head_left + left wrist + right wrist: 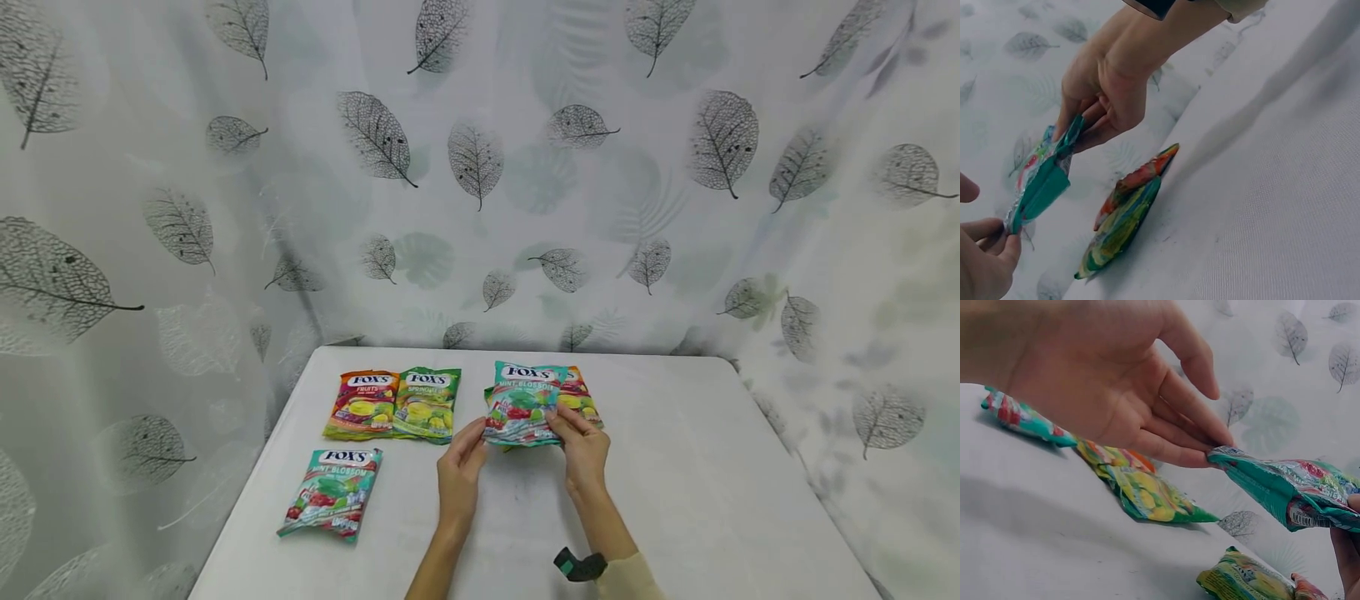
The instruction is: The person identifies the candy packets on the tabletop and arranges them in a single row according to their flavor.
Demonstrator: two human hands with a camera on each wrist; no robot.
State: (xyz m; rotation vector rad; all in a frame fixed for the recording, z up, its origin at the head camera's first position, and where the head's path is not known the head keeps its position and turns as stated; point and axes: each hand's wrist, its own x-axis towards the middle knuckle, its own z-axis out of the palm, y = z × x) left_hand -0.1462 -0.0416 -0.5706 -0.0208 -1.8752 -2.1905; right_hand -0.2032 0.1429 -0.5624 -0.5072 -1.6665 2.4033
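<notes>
Right hand [586, 446] pinches a teal foil Mint Blossom candy bag [521, 407] above the white tabletop [690, 500], left hand [459, 477] touching its corner with straight fingers; three multicoloured foil bags [427, 406] at left, two similar bags [577, 398] behind already down, held one not yet.

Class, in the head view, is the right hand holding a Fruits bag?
No, the right hand pinches a teal Mint Blossom bag.
</notes>
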